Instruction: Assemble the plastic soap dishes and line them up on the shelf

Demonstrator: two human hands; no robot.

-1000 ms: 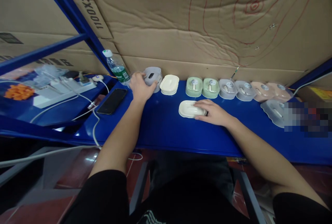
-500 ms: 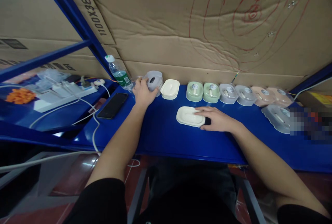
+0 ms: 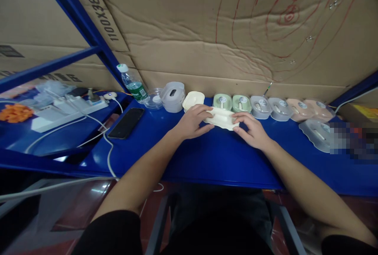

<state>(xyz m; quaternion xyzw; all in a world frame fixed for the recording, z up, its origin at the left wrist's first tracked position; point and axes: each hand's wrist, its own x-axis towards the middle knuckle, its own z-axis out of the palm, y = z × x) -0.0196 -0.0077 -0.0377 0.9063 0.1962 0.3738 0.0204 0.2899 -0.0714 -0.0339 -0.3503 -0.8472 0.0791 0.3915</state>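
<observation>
My left hand grips the left end of a cream-coloured plastic tray, thumb below and fingers above. On its right end, my right hand pinches the same tray. The piece is tilted, its wavy lower edge facing me, just above the blue table. Right behind my left hand stands a cream container, partly covered by the fingers. Beside that is a grey container with a dark oval slot on top.
Along the cardboard wall stand lidded boxes: green, grey and pink. A translucent lid lies at the right. To the left are a clear round lid, a water bottle, a phone and a cable.
My left hand has let go of the grey container and moved right onto the cream tray. My right hand has lifted and tilted the tray, moving it slightly away from me.
</observation>
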